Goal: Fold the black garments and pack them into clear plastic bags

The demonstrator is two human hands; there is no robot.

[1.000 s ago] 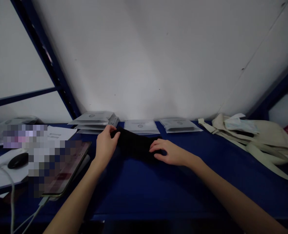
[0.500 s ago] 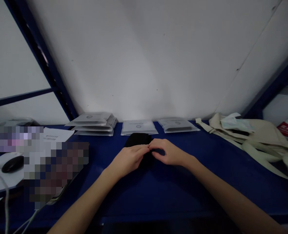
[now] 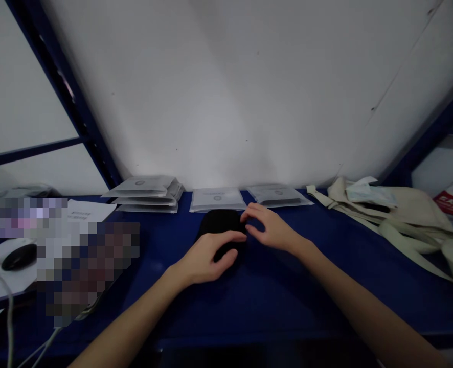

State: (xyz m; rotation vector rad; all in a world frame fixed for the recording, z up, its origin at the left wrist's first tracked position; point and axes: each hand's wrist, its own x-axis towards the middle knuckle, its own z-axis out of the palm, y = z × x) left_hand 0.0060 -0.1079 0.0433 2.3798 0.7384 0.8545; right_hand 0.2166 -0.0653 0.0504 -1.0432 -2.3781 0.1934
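A soft-looking black item (image 3: 219, 221), perhaps folded cloth, lies on the blue tabletop (image 3: 288, 296) in the middle of the head view. Across its near part rests my left hand (image 3: 209, 257), fingers stretched to the right and thumb held apart. My right hand (image 3: 267, 226) is at the item's right edge, its fingers lightly bent and a gap between thumb and forefinger. Whether those fingertips touch the black item is hard to see. My left hand hides the item's near side.
Flat frosted zip bags lie along the white wall: a stack (image 3: 145, 191) at left, one bag (image 3: 217, 198) in the middle, another (image 3: 278, 194) at right. A beige cloth bag (image 3: 410, 204) lies on the right. Papers (image 3: 88, 210), a black mouse (image 3: 19, 257) and cables (image 3: 9, 317) are at left.
My hands, whose fingertips met over the black item, have moved apart. The right has shifted slightly away and right; the left thumb has spread. More of the black item shows, looking wider.
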